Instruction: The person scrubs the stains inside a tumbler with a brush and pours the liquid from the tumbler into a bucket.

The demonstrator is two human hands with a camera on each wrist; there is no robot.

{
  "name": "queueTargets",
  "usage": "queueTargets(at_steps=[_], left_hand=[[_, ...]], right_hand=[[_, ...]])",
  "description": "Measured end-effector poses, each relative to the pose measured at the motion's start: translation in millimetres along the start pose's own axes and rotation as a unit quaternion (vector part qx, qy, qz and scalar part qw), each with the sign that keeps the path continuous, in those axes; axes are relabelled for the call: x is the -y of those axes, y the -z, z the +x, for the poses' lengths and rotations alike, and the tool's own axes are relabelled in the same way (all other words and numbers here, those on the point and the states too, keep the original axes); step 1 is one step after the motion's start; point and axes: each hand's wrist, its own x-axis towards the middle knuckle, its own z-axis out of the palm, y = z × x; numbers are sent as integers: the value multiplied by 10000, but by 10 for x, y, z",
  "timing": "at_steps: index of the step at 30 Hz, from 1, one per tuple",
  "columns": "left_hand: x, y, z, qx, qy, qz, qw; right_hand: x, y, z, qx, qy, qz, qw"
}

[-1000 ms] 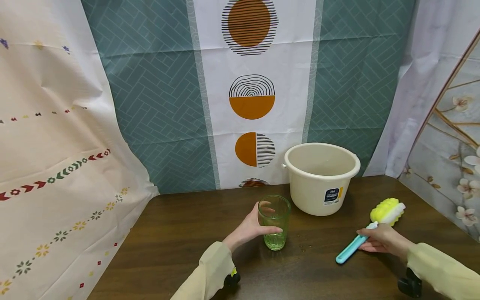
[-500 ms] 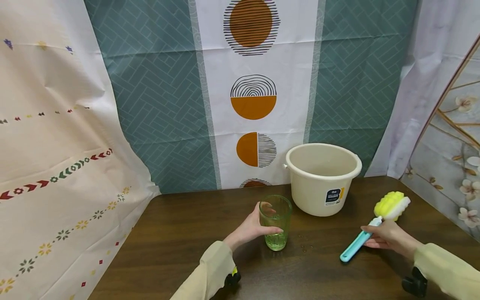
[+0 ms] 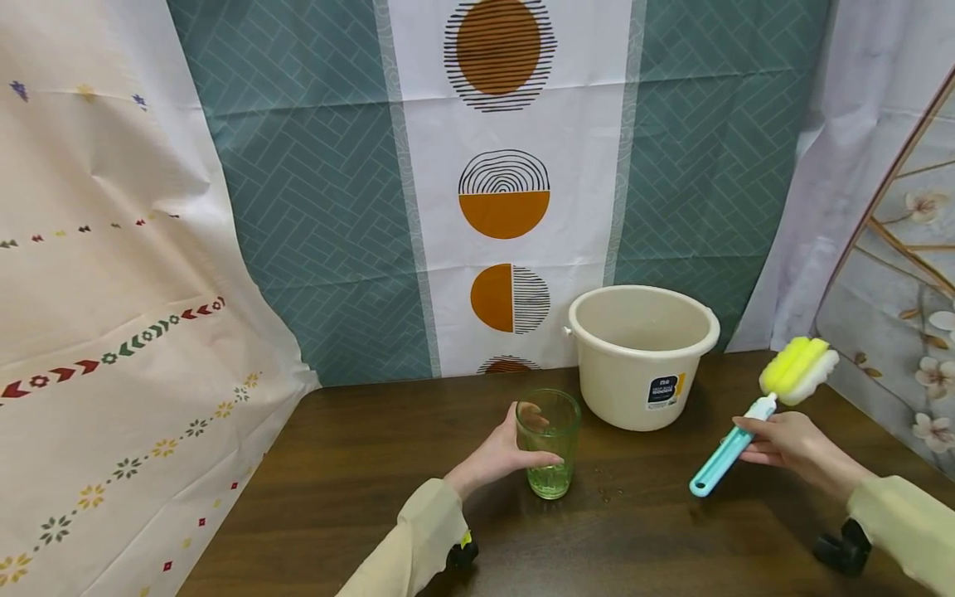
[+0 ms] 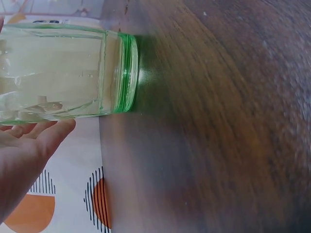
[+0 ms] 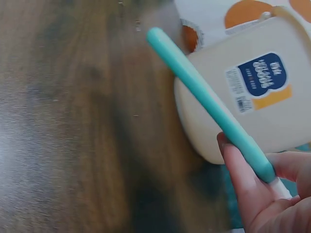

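My left hand (image 3: 500,454) curls its fingers and thumb round a green-tinted drinking glass (image 3: 552,439), which stands upright on the table with some clear liquid low inside. In the left wrist view the base of the glass (image 4: 125,73) appears close up, with the fingers (image 4: 51,138) along its side. To the right, my right hand (image 3: 794,444) pinches the turquoise handle of a sponge bottle brush (image 3: 722,466). Its yellow-and-white sponge head (image 3: 798,371) points up and away. The right wrist view shows the turquoise handle (image 5: 209,99) between thumb and fingers, raised over the table.
A cream bucket (image 3: 643,381) with a dark label stands at the back of the brown wooden table (image 3: 358,489), right of the glass. Small water drops lie on the wood near the glass. Patterned curtains (image 3: 321,207) hang behind and at both sides.
My right hand has lifted the bottle brush off the table, moving up and to the right, and its sponge head now points more upward. My left hand and the glass stay in place.
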Motion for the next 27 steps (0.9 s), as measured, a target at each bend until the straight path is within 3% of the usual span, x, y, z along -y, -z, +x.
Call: queueTargets(at_steps=[4, 11, 14, 18, 21, 27], left_hand=[[-7, 0, 2, -4, -28, -24, 10000], [28, -3, 2, -31, -73, 2, 10000], [26, -4, -10, -79, -140, 13, 9999], [-141, 11, -81, -97, -182, -18, 9998], [-147, 14, -80, -113, -140, -28, 9998], [-10, 20, -14, -275, -165, 154, 9994]], right_hand=[[85, 37, -32, 187, 296, -155, 9993], [208, -12, -86, 9, 815, -616, 9948], [258, -42, -105, -132, 1090, -878, 9901], [298, -71, -113, -270, 1321, -1196, 9836], [330, -97, -120, -338, 1489, -1349, 9790], [442, -205, -193, -451, 1862, -1952, 9619]])
